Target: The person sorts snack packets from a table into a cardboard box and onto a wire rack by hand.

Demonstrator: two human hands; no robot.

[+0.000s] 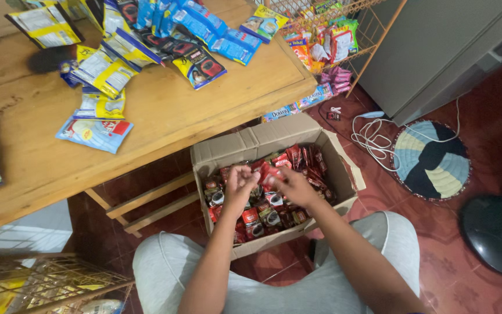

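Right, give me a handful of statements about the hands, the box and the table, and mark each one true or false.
1. Both hands, left hand and right hand, hold a red sachet over the cardboard box. True.
2. The cardboard box stands on the wooden table. False: it sits on the red tiled floor beside the table.
3. The box is filled with red and dark sachets. True.
4. The yellow and blue packets lie inside the box. False: they lie on the table.
5. A white cable lies on the floor near a round rug. True.

Your wooden desk (164, 110) carries scattered snack packets (106, 70); the cardboard box (251, 145) sits on the red floor (466, 256) beside a round mat (431, 160).
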